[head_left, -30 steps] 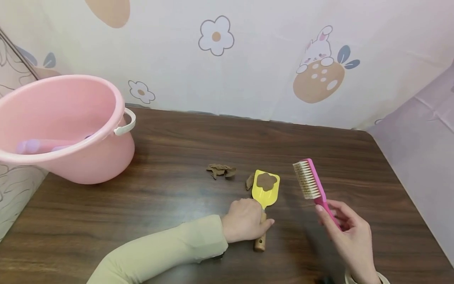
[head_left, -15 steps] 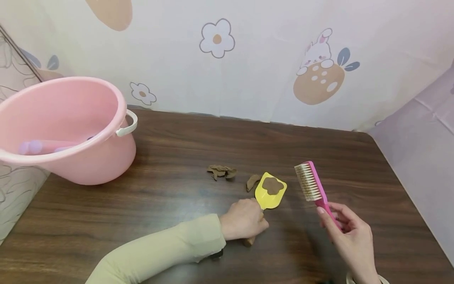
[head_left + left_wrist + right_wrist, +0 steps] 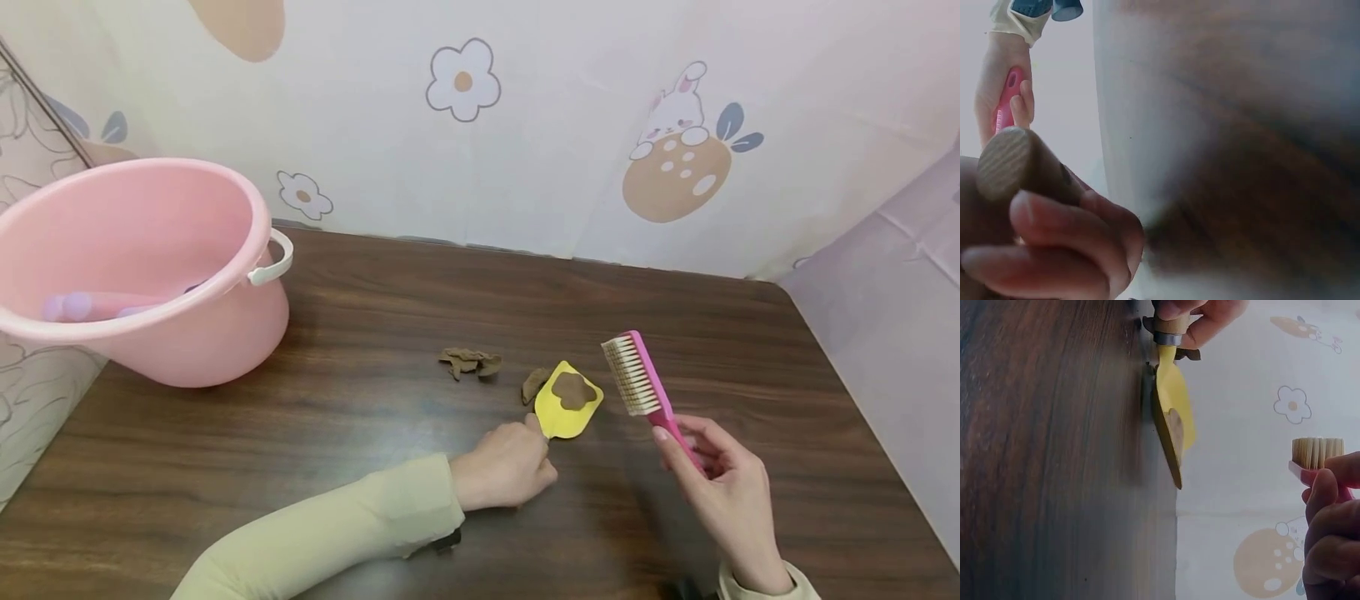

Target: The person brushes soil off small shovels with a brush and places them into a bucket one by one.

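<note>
My left hand (image 3: 504,467) grips the wooden handle (image 3: 1007,165) of a small yellow shovel (image 3: 557,423), its palm turned down over the handle. On the shovel's blade lies a flat brown flower-shaped piece (image 3: 573,390). The right wrist view shows the blade (image 3: 1179,394) close over the table. In my right hand (image 3: 723,483) is a pink brush (image 3: 660,408) with pale bristles, pinched by its handle and raised at the right of the shovel, bristles facing left. Most of the shovel's handle is hidden by the left hand in the head view.
A curled brown scrap (image 3: 534,385) lies right beside the blade's left edge. Further left are more brown scraps (image 3: 471,362). A pink bucket (image 3: 225,333) with a white handle stands at the left, with pink and purple things inside. A patterned wall covering (image 3: 525,167) borders the wooden table (image 3: 360,308).
The shovel has swung so its blade points more to the right, and its handle end has gone out of sight under the left hand. The brush has shifted slightly left.
</note>
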A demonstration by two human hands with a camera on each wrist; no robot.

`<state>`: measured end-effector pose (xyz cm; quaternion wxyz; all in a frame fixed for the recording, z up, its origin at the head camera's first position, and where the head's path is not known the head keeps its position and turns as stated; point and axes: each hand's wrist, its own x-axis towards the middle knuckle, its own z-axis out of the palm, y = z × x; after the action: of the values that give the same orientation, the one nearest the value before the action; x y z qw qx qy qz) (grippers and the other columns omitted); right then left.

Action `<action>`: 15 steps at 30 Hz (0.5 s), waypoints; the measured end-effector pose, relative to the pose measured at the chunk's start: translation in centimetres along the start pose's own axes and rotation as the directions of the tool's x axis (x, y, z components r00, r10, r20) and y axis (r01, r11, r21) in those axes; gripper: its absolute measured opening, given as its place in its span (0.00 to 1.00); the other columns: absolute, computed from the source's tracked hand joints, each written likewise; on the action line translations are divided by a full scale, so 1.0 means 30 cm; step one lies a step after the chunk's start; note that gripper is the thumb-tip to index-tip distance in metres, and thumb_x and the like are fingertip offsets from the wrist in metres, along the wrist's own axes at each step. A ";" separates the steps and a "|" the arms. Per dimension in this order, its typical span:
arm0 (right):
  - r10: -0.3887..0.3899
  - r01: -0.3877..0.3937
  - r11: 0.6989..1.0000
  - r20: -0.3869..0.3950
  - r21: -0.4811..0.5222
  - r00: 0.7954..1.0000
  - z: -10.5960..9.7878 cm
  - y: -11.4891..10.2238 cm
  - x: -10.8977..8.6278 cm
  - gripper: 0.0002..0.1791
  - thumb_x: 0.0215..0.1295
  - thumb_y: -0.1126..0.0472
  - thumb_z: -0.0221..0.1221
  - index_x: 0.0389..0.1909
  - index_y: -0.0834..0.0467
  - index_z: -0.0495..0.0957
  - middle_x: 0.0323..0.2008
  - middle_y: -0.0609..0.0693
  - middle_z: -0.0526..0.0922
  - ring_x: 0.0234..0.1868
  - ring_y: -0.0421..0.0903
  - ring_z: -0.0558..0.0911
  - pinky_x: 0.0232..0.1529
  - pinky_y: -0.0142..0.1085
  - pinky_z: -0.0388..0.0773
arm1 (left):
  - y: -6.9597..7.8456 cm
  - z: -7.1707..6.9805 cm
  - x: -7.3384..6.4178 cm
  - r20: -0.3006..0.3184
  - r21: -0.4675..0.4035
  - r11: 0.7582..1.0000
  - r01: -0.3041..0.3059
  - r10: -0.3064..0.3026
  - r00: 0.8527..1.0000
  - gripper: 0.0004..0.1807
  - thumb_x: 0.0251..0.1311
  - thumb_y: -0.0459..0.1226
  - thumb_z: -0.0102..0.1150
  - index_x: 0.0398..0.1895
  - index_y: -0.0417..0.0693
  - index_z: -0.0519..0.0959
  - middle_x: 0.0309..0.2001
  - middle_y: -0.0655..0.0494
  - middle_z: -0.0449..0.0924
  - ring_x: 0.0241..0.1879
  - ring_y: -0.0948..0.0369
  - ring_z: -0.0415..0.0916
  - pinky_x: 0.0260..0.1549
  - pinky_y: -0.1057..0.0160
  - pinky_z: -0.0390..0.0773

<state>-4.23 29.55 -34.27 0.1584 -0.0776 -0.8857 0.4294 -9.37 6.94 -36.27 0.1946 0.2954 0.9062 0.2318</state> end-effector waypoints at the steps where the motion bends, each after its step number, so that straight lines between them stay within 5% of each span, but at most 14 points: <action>1: -0.001 0.001 1.000 0.001 -0.001 1.000 0.002 -0.003 0.000 0.11 0.55 0.67 0.67 0.41 0.59 0.82 0.17 0.42 0.81 0.14 0.36 0.75 0.13 0.26 0.67 | -0.003 -0.002 -0.004 -0.006 -0.009 1.000 0.000 0.000 1.000 0.20 0.59 0.38 0.51 0.45 0.27 0.76 0.37 0.45 0.78 0.14 0.63 0.64 0.14 0.67 0.67; 7: -0.069 0.069 0.998 0.022 0.006 0.997 0.018 -0.028 0.012 0.11 0.55 0.68 0.67 0.40 0.59 0.82 0.18 0.42 0.81 0.17 0.36 0.78 0.17 0.24 0.71 | -0.028 -0.024 -0.033 -0.033 -0.094 0.996 0.008 -0.011 0.999 0.30 0.60 0.35 0.50 0.60 0.19 0.62 0.18 0.53 0.73 0.07 0.69 0.53 0.10 0.70 0.59; 15: -0.199 0.199 0.980 0.076 0.002 0.977 0.037 -0.075 0.036 0.12 0.53 0.69 0.68 0.38 0.56 0.82 0.21 0.36 0.81 0.19 0.34 0.79 0.19 0.24 0.73 | -0.076 -0.069 -0.095 -0.073 -0.243 0.970 0.025 -0.044 0.996 0.26 0.62 0.34 0.48 0.56 0.19 0.63 0.10 0.59 0.68 0.04 0.70 0.60 0.11 0.71 0.62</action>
<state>-5.64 27.62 -32.91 0.1669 0.0273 -0.8957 0.4114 -9.27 2.87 -35.18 0.1980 0.2444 0.8830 0.3484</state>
